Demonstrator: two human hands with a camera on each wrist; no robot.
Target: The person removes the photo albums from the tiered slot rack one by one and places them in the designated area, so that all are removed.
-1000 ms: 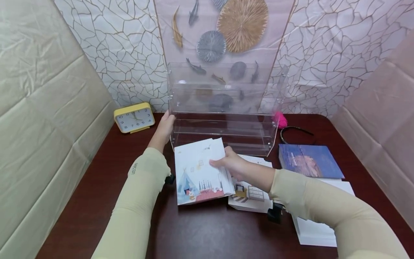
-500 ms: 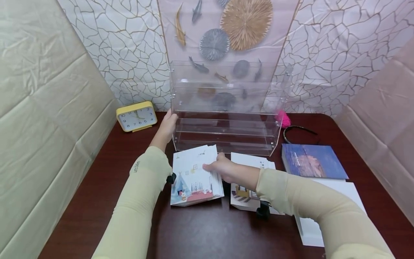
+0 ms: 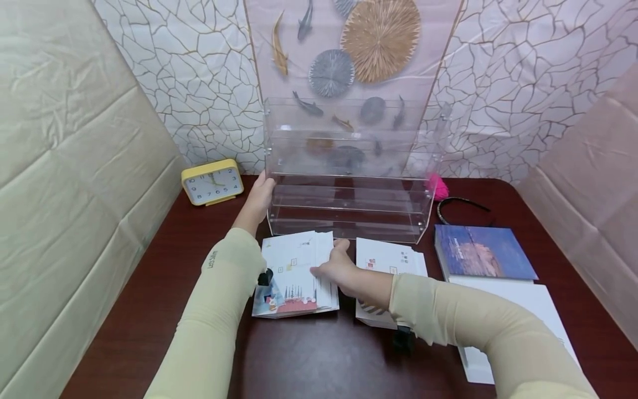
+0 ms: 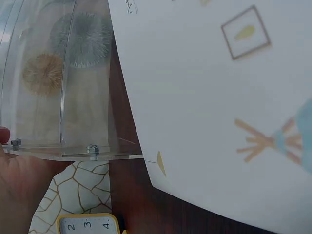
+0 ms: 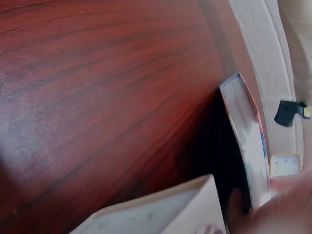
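Observation:
In the head view my left hand [image 3: 259, 197] grips the left side panel of a clear acrylic shelf [image 3: 344, 209]; its thumb [image 4: 4, 134] lies on the inner side of the panel in the left wrist view. My right hand [image 3: 341, 272] holds a small stack of white picture books [image 3: 289, 271] by the right edge, in front of the shelf. The top book sits shifted left, baring those beneath. The right wrist view shows the page edges of a book [image 5: 249, 139] beside the hand. Under my right wrist lies a second white stack [image 3: 381, 257].
A yellow alarm clock [image 3: 212, 184] stands left of the shelf. On the right are a pink ball [image 3: 438, 187], a black headband [image 3: 461, 200], a blue book [image 3: 485, 252] and a white book [image 3: 525, 307] on the dark wood table [image 3: 309, 360].
My right hand has moved the picture books left and nearer to me, and the top book has slid left over those below. My left hand keeps its grip on the shelf.

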